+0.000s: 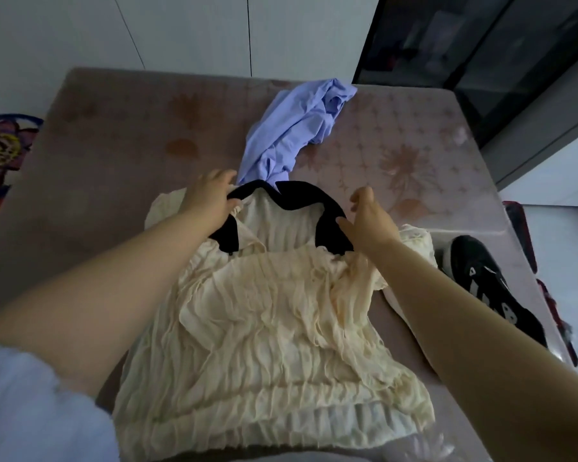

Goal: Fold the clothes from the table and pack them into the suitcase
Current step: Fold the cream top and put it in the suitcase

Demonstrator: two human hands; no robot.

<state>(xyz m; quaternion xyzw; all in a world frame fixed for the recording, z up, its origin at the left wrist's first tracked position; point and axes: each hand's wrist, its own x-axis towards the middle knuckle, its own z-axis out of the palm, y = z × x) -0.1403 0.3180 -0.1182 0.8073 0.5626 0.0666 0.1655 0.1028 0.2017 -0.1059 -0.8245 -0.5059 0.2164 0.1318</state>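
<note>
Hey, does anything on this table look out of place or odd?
Yes: a black sneaker lies near the table's right edge beside the cream blouse, footwear among clothes. The lilac garment behind is crumpled, not folded.

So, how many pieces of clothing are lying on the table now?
2. A cream top lies nearest, spread out; a crumpled lilac garment lies behind it. Others may be hidden underneath.

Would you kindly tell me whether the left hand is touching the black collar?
Touching. The head view shows the left hand gripping the black collar, covering part of its left side.
</note>
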